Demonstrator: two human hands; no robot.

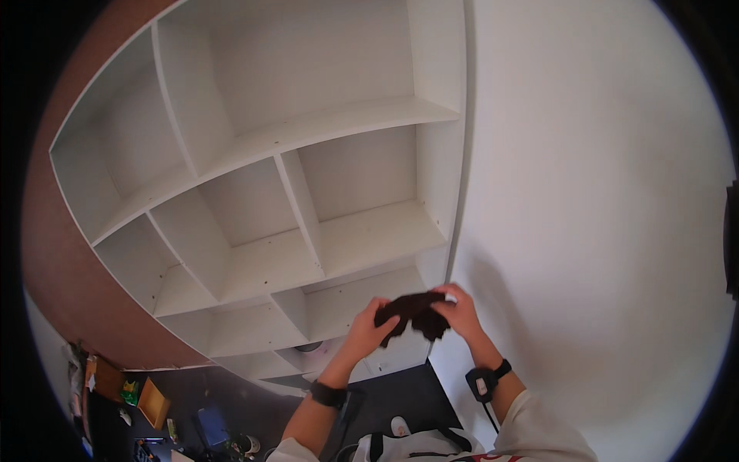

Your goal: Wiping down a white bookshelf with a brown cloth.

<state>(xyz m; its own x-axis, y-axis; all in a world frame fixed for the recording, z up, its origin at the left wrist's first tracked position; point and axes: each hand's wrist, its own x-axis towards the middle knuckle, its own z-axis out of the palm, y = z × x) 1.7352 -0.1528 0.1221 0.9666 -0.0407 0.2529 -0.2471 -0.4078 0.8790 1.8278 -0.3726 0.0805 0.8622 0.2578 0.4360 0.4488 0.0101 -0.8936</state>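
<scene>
A dark brown cloth (413, 306) with ragged-looking lower edges is stretched between my two hands. At its left end my left hand (369, 326) grips it, thumb on the near side. The other end is pinched in my right hand (460, 310), whose fingers are bent over the top edge. Parts of both fingertips are hidden by the cloth. Just beyond the hands stands a tall white shelf unit (362, 115) with several compartments. I cannot tell whether the cloth touches the shelf.
A white wall (593, 177) rises close on the right. In a low compartment sits a round grey thing (310, 347). At the lower left are a yellowish open box (155, 403), a green packet (130, 393) and a blue flat object (212, 426). Dark floor (408, 396) lies below.
</scene>
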